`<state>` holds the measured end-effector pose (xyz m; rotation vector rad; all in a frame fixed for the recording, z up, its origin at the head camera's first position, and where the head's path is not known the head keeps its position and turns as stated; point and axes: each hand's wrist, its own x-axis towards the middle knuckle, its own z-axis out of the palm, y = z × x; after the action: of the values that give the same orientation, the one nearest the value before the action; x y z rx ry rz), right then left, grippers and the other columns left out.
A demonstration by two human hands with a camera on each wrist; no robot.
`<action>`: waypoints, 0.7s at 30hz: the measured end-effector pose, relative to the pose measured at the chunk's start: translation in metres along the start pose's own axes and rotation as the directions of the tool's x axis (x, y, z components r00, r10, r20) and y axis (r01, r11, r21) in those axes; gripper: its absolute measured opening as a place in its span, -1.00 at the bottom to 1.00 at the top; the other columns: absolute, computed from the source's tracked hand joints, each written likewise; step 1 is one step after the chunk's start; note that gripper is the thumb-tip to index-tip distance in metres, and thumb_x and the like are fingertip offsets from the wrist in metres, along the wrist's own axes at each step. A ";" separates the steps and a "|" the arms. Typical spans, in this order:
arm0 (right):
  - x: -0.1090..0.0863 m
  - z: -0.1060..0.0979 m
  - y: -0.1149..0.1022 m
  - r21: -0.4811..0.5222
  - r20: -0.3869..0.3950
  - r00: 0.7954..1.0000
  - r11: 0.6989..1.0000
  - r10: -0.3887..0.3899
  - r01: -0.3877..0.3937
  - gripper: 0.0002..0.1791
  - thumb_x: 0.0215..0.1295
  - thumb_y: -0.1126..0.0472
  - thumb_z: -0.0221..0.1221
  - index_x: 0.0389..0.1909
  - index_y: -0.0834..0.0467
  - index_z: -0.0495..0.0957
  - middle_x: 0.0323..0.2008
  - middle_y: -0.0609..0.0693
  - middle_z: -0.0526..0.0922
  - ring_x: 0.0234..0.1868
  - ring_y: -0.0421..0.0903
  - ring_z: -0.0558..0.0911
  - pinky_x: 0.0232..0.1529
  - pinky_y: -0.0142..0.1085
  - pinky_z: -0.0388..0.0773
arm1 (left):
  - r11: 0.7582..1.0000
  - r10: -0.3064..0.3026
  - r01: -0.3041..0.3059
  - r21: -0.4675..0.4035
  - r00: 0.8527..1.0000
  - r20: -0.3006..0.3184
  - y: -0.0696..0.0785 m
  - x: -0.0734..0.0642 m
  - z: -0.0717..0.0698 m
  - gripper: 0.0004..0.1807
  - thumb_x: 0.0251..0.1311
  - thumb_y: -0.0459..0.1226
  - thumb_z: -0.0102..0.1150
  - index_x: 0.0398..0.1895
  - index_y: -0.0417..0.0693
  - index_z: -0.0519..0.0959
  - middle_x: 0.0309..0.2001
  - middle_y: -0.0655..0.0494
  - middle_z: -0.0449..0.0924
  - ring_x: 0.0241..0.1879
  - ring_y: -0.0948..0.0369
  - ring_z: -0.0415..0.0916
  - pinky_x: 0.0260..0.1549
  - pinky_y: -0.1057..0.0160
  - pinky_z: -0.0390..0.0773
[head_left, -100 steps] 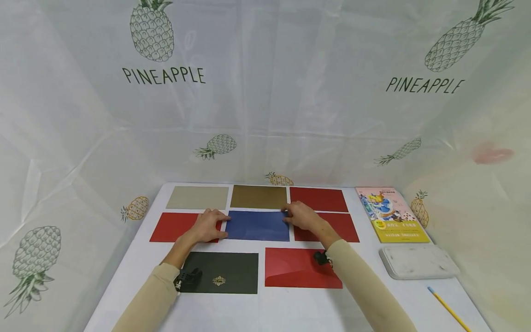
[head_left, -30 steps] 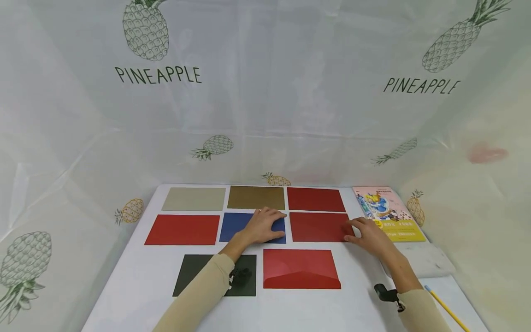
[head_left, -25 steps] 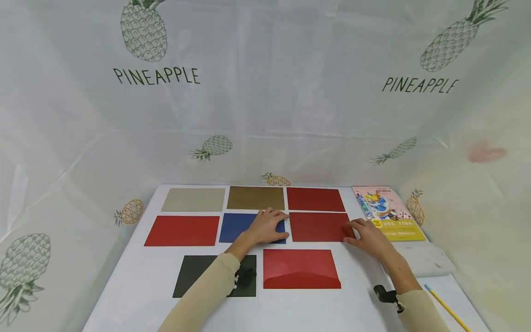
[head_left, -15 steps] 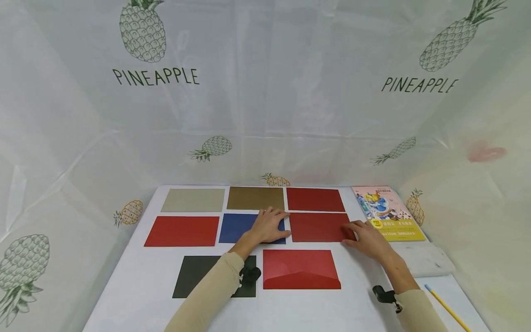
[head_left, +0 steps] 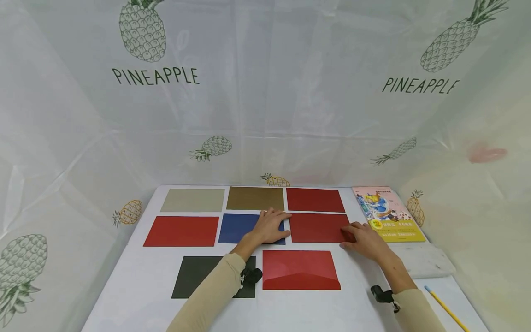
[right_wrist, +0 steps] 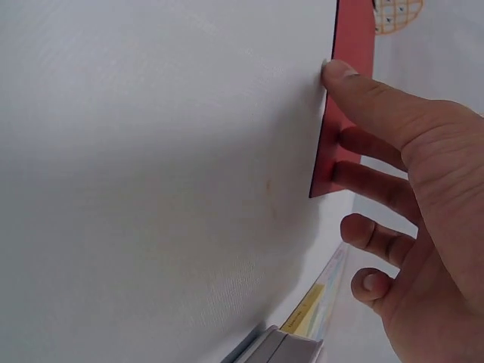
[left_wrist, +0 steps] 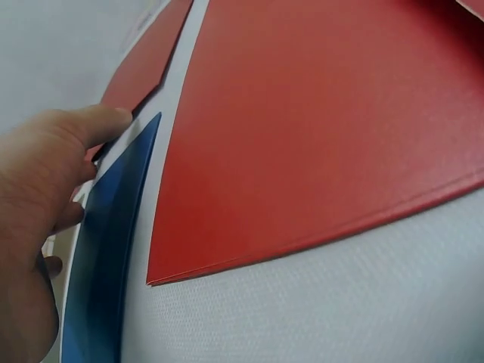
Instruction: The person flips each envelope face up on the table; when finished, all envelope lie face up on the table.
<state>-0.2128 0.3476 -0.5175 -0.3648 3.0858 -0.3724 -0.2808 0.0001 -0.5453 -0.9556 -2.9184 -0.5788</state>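
L hand (head_left: pixel 268 227), spread, is part-covering blue env. (head_left: pixel 236 228); R hand (head_left: pixel 367 240), spread, is touching red env. (head_left: pixel 317 228) toward tabletop (head_left: pixel 298 313) R edge.

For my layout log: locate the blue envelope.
In the head view, the blue envelope lies left of centre, partly hidden by the left hand, below the brown envelope.

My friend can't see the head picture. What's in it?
A person's bare left hand reaches across a blue paper rectangle while the bare right hand touches a dark red paper rectangle on a white table. Six other paper rectangles lie nearby, and a pink and yellow book is at the right.
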 end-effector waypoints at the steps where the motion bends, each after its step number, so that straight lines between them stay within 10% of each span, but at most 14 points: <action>1: 0.000 0.000 0.000 -0.002 0.000 1.000 1.000 -0.001 0.001 -0.32 0.12 -0.10 0.44 0.21 0.14 0.59 0.14 0.22 0.59 0.12 0.25 0.50 0.05 0.17 0.55 | 1.000 0.002 -0.002 -0.005 1.000 -0.002 0.000 0.000 0.000 -0.34 0.29 0.09 0.22 0.45 0.24 0.40 0.39 0.17 0.41 0.32 0.09 0.28 0.21 -0.11 0.23; 21: 0.002 0.001 0.001 0.027 0.001 1.000 0.999 0.021 -0.021 -0.36 0.12 -0.06 0.45 0.20 0.12 0.59 0.10 0.18 0.59 0.08 0.18 0.52 0.04 0.12 0.57 | 0.999 0.009 -0.004 0.033 0.989 -0.148 0.008 0.005 0.006 -0.34 0.25 0.05 0.32 0.42 0.26 0.42 0.22 0.16 0.51 0.19 0.13 0.35 0.06 0.00 0.30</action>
<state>-0.2145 0.3474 -0.5187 -0.3315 3.0778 -0.4126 -0.2798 0.0112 -0.5479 -0.8777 -2.7844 -0.5741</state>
